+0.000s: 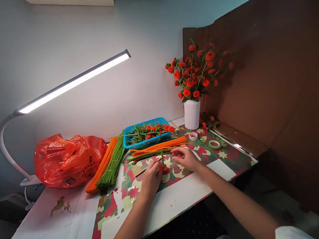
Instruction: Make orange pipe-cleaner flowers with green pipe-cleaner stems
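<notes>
My left hand (152, 173) is closed at the fingertips on a small orange flower (165, 169) low over the patterned tabletop. A short green stem (162, 156) stands upright from it. To the right, my right hand (186, 159) is lifted, fingers bent and slightly apart, with nothing visible in them; its fingertips are near the stem but not touching it. Just behind the hands lie orange pipe cleaners (163, 145) and green pipe cleaners (146, 156). A thin brown stick (141, 172) rests left of my left fingers.
A blue basket (147, 141) holds orange flowers and greenery. Bundled green pipe cleaners (111, 169) lie beside a red plastic bag (67, 161). A white vase (192, 114) of orange flowers, green tape (215, 144) and white tape (192, 136) stand right. A lamp (75, 82) overhangs; cardboard (259, 71) walls the right.
</notes>
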A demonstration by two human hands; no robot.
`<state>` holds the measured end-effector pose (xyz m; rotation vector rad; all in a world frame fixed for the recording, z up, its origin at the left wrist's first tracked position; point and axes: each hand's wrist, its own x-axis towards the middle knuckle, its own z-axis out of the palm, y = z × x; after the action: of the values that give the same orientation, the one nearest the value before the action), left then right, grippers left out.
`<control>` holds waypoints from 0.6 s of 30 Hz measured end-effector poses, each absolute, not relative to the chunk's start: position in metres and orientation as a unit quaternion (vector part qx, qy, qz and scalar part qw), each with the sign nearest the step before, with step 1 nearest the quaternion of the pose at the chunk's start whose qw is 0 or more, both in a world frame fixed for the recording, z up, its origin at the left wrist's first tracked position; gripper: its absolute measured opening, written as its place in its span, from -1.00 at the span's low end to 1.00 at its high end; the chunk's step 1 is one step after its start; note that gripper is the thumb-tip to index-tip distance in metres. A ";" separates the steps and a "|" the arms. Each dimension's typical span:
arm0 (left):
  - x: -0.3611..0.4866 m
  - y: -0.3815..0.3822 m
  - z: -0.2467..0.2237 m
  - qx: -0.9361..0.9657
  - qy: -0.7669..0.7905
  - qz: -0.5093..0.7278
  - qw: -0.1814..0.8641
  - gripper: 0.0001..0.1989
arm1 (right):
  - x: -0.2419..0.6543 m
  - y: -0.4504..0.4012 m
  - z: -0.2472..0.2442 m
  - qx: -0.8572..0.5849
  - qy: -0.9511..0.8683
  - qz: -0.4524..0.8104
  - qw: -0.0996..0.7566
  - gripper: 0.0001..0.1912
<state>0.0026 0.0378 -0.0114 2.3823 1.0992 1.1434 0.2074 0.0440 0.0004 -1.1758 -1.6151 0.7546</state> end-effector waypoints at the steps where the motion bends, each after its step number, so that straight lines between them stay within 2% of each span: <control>1: 0.003 0.038 -0.011 0.822 0.392 0.393 0.130 -0.75 | 0.225 0.044 0.004 -0.501 -0.649 0.269 0.505 -0.75; 4: 0.005 0.034 -0.009 0.824 0.399 0.384 0.119 -0.76 | 0.294 0.042 0.011 -0.586 -0.629 0.119 0.496 -0.79; 8: 0.010 0.026 -0.001 0.817 0.407 0.399 0.090 -0.84 | 0.368 0.041 0.008 -0.693 -0.636 0.026 0.339 -0.79; 12: 0.010 0.020 0.006 0.801 0.412 0.429 0.068 -0.88 | 0.377 0.055 0.002 -0.706 -0.676 -0.001 0.211 -0.67; 18: 0.006 0.018 0.007 0.784 0.415 0.459 0.043 -0.89 | 0.352 0.085 0.017 -0.684 -0.710 -0.008 0.167 -0.62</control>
<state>0.0058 0.0183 0.0069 2.3986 1.2687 1.4036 0.3519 0.0849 0.0167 -1.9471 -2.0218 -0.0242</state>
